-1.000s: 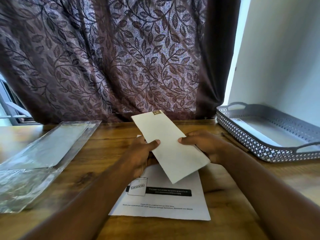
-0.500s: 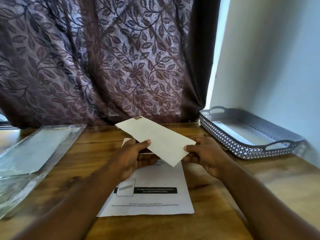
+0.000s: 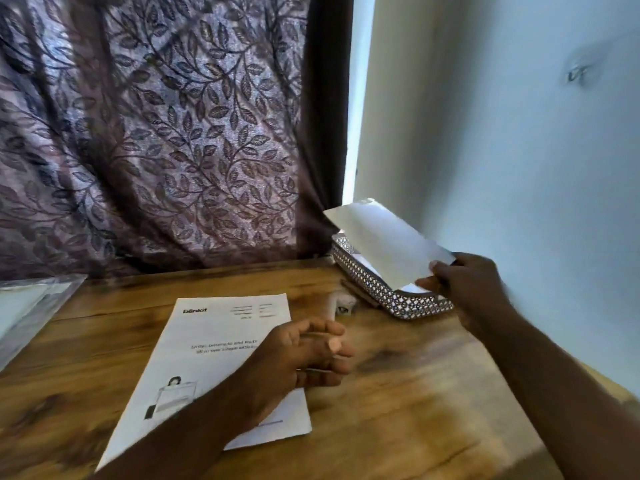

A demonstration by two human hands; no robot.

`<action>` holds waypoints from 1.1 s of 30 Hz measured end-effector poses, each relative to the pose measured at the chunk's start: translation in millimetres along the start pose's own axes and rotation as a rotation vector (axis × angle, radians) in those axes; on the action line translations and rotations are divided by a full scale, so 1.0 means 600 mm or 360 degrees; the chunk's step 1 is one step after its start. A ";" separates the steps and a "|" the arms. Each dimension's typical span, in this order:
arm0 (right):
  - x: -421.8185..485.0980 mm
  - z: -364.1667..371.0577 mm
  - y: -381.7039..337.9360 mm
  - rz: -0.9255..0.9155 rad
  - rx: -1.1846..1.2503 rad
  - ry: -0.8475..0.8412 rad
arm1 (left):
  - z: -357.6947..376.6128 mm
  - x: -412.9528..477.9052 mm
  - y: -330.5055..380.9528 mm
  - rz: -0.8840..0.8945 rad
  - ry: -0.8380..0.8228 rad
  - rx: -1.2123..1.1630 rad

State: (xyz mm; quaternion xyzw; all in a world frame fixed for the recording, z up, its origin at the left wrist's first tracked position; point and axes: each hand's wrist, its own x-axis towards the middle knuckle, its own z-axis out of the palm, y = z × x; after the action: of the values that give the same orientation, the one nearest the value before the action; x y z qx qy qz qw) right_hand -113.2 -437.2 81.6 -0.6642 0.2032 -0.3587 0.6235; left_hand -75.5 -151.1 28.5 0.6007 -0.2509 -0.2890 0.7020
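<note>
The person's right hand (image 3: 464, 285) holds a long white paper envelope (image 3: 384, 240). The thumb and fingers pinch it at its near end. The envelope is up in the air and tilted, with its far end higher. It hangs over the grey plastic tray with little holes in its sides (image 3: 391, 296). It does not touch the tray's front wall.

The tray sits on the brown wooden table (image 3: 415, 410), at the far right, close to the pale blue wall (image 3: 519, 133).

The person's left hand (image 3: 304, 355) holds nothing. Its fingers are loosely bent. It is over the right edge of a white printed paper sheet (image 3: 214, 341) that lies flat on the table. The picture is too blurry to tell if the hand rests on the sheet.

A small white scrap (image 3: 343, 306) lies on the table, between the sheet and the tray. A clear plastic sleeve (image 3: 24, 306) lies at the left edge of the table. A purple curtain with a leaf pattern (image 3: 156, 133) hangs behind the table.
</note>
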 end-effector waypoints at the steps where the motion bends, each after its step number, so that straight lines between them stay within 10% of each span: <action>1: 0.017 -0.014 -0.002 -0.0018 -0.0074 0.0074 | 0.004 0.001 -0.003 -0.0004 -0.0022 -0.0002; 23: 0.168 0.053 0.031 0.0318 -0.1308 -0.0344 | -0.011 0.028 -0.036 -0.0106 -0.0242 -0.0234; 33: 0.170 0.075 0.055 -0.0046 -0.2118 -0.0316 | -0.014 0.031 -0.039 -0.0117 -0.0255 -0.0230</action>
State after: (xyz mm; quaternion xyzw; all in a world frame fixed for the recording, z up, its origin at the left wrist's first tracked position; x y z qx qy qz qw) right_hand -7.4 -484.3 74.0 -0.9394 0.3139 -0.1026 0.0923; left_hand -58.7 -161.0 4.3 0.5322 -0.2624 -0.3789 0.7102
